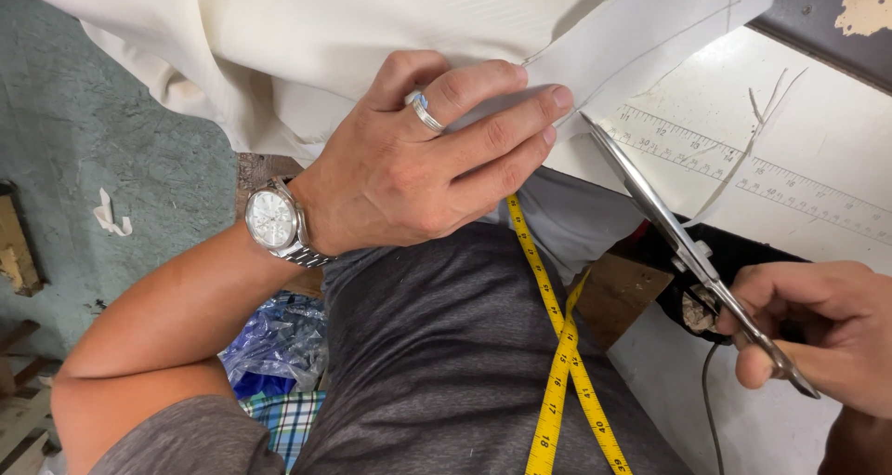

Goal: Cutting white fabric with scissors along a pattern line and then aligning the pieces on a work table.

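My left hand, with a silver ring and a wristwatch, presses flat on cream-white fabric at the table's edge, fingers together pointing right. My right hand grips the handles of large metal scissors. The blades point up-left and their tip meets the fabric edge just beside my left fingertips, along a drawn pencil line. A yellow measuring tape hangs down my grey shirt.
A white table top carries a printed ruler scale along its edge. A black cable hangs at the lower right. Below lie a blue plastic bag, checked cloth and a green floor.
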